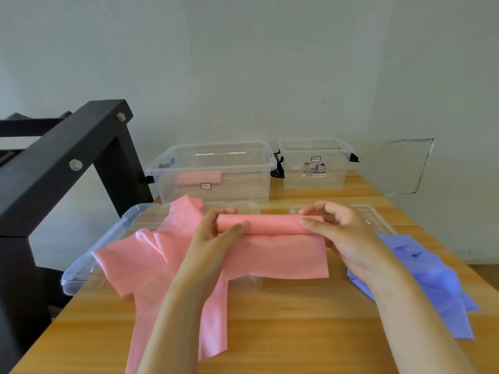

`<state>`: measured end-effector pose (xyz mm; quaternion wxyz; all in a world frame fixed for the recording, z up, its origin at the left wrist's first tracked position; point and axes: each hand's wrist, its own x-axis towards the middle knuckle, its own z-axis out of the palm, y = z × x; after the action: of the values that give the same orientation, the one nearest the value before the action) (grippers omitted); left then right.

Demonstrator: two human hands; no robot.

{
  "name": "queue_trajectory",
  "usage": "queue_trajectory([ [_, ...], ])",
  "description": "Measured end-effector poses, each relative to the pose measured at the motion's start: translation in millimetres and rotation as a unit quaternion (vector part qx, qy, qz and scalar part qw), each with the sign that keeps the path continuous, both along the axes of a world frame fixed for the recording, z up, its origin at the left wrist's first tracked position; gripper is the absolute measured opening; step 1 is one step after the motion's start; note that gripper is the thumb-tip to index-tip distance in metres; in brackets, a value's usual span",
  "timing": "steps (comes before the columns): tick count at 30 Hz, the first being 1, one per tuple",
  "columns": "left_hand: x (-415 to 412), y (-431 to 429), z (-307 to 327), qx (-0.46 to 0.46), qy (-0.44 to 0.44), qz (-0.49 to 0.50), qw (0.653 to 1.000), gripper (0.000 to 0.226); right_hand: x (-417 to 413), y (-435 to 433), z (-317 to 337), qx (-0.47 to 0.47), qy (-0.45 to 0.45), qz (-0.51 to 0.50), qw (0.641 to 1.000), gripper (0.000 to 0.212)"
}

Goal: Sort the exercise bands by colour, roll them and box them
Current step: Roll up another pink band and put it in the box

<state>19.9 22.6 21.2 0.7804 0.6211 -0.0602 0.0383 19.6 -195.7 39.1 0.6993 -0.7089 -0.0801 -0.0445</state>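
We see both hands on the half-rolled pink band [272,224]. The left hand [213,236] curls its fingers [235,228] round the roll's left end. The right hand [343,236] pinches the right end, thumb in front. The unrolled tail lies flat just nearer than the fingers, over the table [297,306].

Left of the fingers, loose pink bands [145,263] sprawl across a clear lid [81,268]. To their right lie the blue bands [432,276], beside a second lid [378,215]. Beyond the fingers stands the large clear box [267,160] holding one rolled pink band [198,178], with a smaller clear box [316,179] beside it.

We judge three risks:
- **Coning:** the roll could cone out if one hand turns faster than the other.
- **Snagging:** the tail runs against the loose pink pile under the left wrist, so a neighbouring band may be dragged in.
- **Unrolling:** the glossy material looks slippery and may spring open once released.

The left forearm hides where tail and pile meet, so we cannot count the pink bands. Most of the right hand's fingers sit behind the roll. The lowest pink strip is cut off by the picture's edge, and the blue heap is too crumpled to count.
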Motion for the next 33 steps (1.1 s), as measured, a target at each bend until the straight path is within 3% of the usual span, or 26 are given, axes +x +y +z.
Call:
queue_trajectory([
  [2, 1, -2, -1, 0.001, 0.028, -0.012, 1.0, 0.024, -1, 1, 1, -0.008, -0.031, -0.001, 0.999, 0.022],
  [5, 2, -2, -3, 0.009, 0.014, -0.001, 1.0, 0.016, -2, 2, 3, -0.012, -0.049, 0.006, 0.999, 0.029],
  [9, 2, 3, 1, -0.019, -0.014, -0.021, 1.0, 0.036, 0, 3, 0, 0.007, 0.019, 0.021, 1.0, 0.026],
  [11, 0, 2, 2, -0.033, -0.002, -0.029, 0.999, 0.037, 0, 3, -1, -0.003, 0.008, -0.001, 1.0, 0.017],
  [16, -2, -5, 3, -0.037, 0.026, -0.026, 0.999, 0.019, -1, 1, 2, -0.029, -0.033, 0.002, 0.999, 0.031],
  [22, 0, -2, 2, -0.04, -0.011, 0.001, 0.999, 0.034, 2, 2, -1, 0.065, 0.035, 0.041, 0.996, 0.022],
  [27, 1, -7, 2, -0.103, 0.015, -0.008, 0.995, 0.04, -1, 8, 0, -0.003, -0.037, -0.004, 0.999, 0.026],
  [33, 2, -8, -2, -0.079, 0.032, 0.009, 0.996, 0.018, 2, 14, -5, 0.034, -0.02, -0.036, 0.999, 0.035],
])
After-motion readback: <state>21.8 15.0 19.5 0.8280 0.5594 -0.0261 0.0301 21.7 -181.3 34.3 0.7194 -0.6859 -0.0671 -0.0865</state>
